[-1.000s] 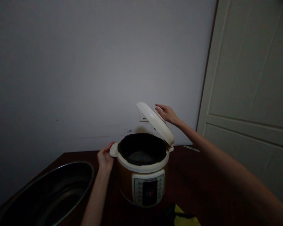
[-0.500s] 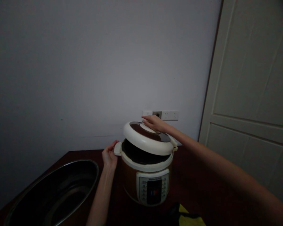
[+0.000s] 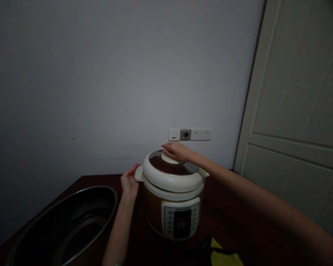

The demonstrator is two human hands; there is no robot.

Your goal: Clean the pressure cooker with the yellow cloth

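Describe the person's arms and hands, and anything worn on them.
The left hand and right hand are bare, with no gloves. The slim forearms show no sleeves, and no watch or bracelet can be made out in the dim light.

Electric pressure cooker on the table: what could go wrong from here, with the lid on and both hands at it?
The lid may not be locked: the right hand lies on top of it, and the view can't show whether it has engaged. A lid that only rests there could shift or lift.

The left hand is at the side handle, with the steel basin close by, so a push that moves the cooker sideways might knock them together.
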